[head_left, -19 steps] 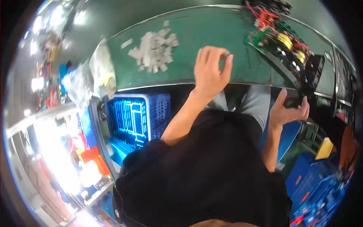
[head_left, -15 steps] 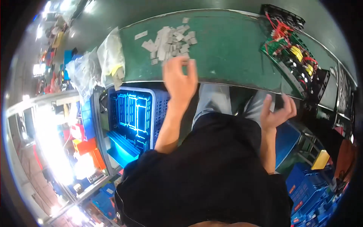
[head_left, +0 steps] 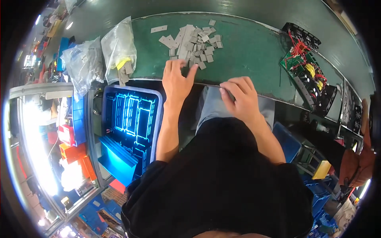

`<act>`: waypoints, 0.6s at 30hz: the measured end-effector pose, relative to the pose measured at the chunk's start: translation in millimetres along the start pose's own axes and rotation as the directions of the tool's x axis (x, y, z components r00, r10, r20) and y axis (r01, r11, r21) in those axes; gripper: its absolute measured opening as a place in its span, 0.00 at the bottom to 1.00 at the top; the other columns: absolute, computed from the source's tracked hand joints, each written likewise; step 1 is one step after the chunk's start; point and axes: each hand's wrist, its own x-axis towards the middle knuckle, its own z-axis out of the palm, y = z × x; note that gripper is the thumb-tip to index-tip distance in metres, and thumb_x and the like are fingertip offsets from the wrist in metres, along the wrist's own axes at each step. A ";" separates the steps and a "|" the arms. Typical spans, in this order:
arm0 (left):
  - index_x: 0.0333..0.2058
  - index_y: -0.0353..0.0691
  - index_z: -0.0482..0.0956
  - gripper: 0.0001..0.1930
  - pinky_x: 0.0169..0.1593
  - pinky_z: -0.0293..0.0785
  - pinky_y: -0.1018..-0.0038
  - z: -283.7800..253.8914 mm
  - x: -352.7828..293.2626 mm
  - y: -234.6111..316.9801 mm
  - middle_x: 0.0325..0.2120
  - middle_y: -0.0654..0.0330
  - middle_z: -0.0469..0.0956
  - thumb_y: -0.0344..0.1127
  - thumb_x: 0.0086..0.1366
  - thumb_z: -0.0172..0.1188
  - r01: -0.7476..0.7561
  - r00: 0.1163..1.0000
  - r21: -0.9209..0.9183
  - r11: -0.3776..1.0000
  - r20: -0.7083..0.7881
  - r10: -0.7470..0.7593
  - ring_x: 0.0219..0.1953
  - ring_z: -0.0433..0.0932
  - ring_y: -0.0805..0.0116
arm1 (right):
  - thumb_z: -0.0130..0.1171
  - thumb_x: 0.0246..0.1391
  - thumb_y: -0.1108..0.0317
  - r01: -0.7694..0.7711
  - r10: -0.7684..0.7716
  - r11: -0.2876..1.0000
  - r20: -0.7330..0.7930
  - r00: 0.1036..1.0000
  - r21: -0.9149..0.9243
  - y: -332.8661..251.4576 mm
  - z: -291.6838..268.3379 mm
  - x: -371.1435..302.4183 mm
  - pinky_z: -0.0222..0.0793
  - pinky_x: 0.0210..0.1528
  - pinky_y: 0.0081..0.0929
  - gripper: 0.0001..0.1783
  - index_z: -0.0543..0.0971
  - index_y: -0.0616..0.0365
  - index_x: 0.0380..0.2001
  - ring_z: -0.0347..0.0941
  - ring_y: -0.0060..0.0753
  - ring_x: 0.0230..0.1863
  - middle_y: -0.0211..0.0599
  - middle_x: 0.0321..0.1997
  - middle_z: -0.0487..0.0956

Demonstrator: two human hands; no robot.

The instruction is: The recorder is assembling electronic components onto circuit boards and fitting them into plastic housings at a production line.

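Small flat grey pieces [head_left: 198, 43], some square and some in longer strips, lie in a loose heap on the green tabletop [head_left: 246, 47]. At the near edge of that heap is my left hand [head_left: 176, 81], open, its thumb apart from its fingers and nothing seen between them. My right hand [head_left: 244, 99] hovers by the table's near edge, above my lap. Its fingers are loosely bent, with the thumb tip close to the index finger but apart from it, and no piece shows in it.
Clear plastic bags [head_left: 121, 47] with grey pieces sit at the table's left end. A green circuit board assembly [head_left: 309, 71] with red wires lies at the right. Below the left edge stands a blue crate [head_left: 158, 119]. Another person's arm [head_left: 365, 123] shows at far right.
My right hand has swung left and up from the far right toward the table edge. My left hand has shifted slightly left, its fingers spreading apart. The view has turned a little.
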 end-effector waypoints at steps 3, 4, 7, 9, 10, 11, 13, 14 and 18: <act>0.36 0.37 0.77 0.13 0.36 0.72 0.67 1.0 15.2 -10.9 0.31 0.55 0.75 0.40 0.58 0.66 0.050 0.998 0.012 0.999 -0.038 -0.050 0.32 0.76 0.58 | 0.65 0.43 0.77 -0.051 0.051 0.999 0.014 0.999 -0.013 5.7 -0.3 -11.6 0.68 0.35 0.31 0.10 0.79 0.56 0.32 0.71 0.39 0.33 0.34 0.32 0.76; 0.36 0.37 0.78 0.13 0.36 0.73 0.68 0.0 24.1 -14.3 0.31 0.55 0.75 0.40 0.58 0.65 0.077 0.996 0.105 0.991 -0.042 -0.073 0.33 0.76 0.58 | 0.65 0.43 0.77 -0.097 0.097 0.995 -0.003 0.995 -0.013 7.4 -1.2 -13.4 0.68 0.35 0.31 0.10 0.79 0.57 0.32 0.71 0.39 0.34 0.34 0.32 0.77; 0.36 0.36 0.78 0.13 0.35 0.73 0.68 -1.6 38.3 -18.6 0.31 0.54 0.76 0.40 0.58 0.65 0.058 0.997 0.095 0.994 0.046 -0.063 0.32 0.76 0.58 | 0.64 0.45 0.77 -0.204 0.203 0.979 -0.035 0.979 -0.027 10.3 -9.4 -25.3 0.69 0.34 0.31 0.08 0.79 0.58 0.31 0.72 0.38 0.33 0.36 0.32 0.77; 0.35 0.36 0.79 0.13 0.35 0.73 0.67 4.1 46.3 -13.9 0.30 0.55 0.76 0.40 0.58 0.66 0.003 1.000 0.078 0.997 0.009 -0.004 0.31 0.76 0.57 | 0.64 0.46 0.77 -0.265 0.262 0.963 -0.063 0.963 -0.043 12.8 -13.0 -31.7 0.69 0.34 0.30 0.07 0.79 0.58 0.31 0.73 0.37 0.33 0.37 0.32 0.77; 0.35 0.36 0.79 0.13 0.35 0.73 0.67 8.0 47.8 -11.9 0.30 0.55 0.76 0.40 0.58 0.66 -0.008 1.000 0.070 0.998 0.020 0.007 0.31 0.76 0.57 | 0.64 0.47 0.77 -0.330 0.327 0.944 -0.086 0.941 -0.022 12.9 -15.7 -35.2 0.70 0.33 0.29 0.06 0.80 0.58 0.31 0.74 0.36 0.32 0.38 0.32 0.78; 0.35 0.38 0.79 0.13 0.38 0.72 0.64 13.5 51.7 -6.6 0.31 0.55 0.76 0.41 0.57 0.65 -0.020 0.998 0.068 0.997 0.054 0.016 0.33 0.76 0.55 | 0.63 0.48 0.77 -0.394 0.390 0.919 -0.118 0.913 -0.007 13.5 -21.4 -37.6 0.71 0.32 0.27 0.05 0.80 0.59 0.31 0.75 0.36 0.31 0.39 0.31 0.78; 0.36 0.39 0.79 0.13 0.40 0.72 0.61 21.4 55.7 -2.0 0.33 0.54 0.77 0.43 0.58 0.64 -0.133 0.987 0.168 0.977 0.117 0.115 0.36 0.75 0.50 | 0.63 0.49 0.76 -0.464 0.464 0.885 -0.141 0.874 0.038 15.4 -26.8 -43.4 0.72 0.32 0.26 0.05 0.80 0.59 0.31 0.75 0.36 0.30 0.40 0.31 0.78; 0.35 0.40 0.79 0.13 0.40 0.71 0.61 24.6 57.3 -3.4 0.32 0.54 0.77 0.43 0.58 0.63 -0.100 0.983 0.209 0.973 0.172 0.064 0.36 0.75 0.50 | 0.63 0.49 0.76 -0.515 0.523 0.852 -0.153 0.838 0.089 18.0 -32.2 -43.6 0.73 0.31 0.25 0.05 0.80 0.59 0.31 0.76 0.35 0.30 0.41 0.31 0.78; 0.32 0.38 0.79 0.11 0.37 0.73 0.67 17.0 61.6 -5.1 0.29 0.54 0.81 0.40 0.60 0.63 0.111 0.954 0.149 0.983 0.261 -0.147 0.30 0.78 0.61 | 0.64 0.46 0.76 -0.493 0.507 0.862 -0.141 0.851 0.121 28.1 -39.0 -42.8 0.72 0.29 0.27 0.08 0.80 0.59 0.32 0.76 0.37 0.30 0.39 0.31 0.77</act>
